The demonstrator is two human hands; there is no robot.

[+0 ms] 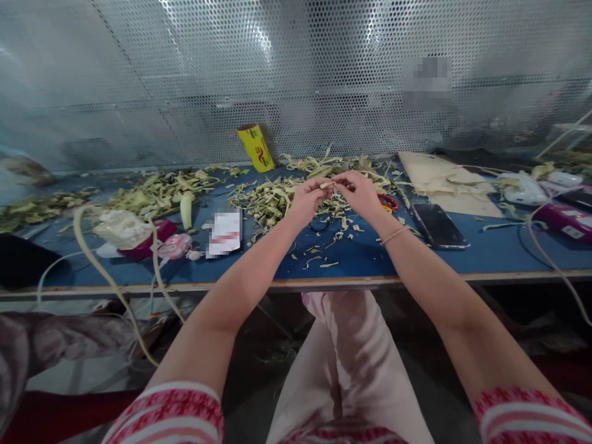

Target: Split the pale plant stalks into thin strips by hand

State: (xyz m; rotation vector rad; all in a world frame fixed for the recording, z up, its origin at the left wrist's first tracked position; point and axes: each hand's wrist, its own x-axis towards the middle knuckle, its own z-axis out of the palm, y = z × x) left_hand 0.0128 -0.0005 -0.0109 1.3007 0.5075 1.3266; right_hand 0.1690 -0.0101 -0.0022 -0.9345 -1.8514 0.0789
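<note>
Above the blue table [365,253], the strip [327,185] looks pale.

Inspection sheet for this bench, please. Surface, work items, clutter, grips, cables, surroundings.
Surface: blue tabletop, littered with small scraps.
Work items: pale piece held up; pile of dried plant bits just beyond the left forearm.
Clutter: phone, yellow packet tilted near the panel, white packet, beige sheet, pink item.
Grips: left grip and right grip meet, fingertips on the pale piece.
Cables: beige cord looping over the front edge at left; thin cord at right.
Surroundings: perforated metal panel behind; patterned fabric lower left.
</note>
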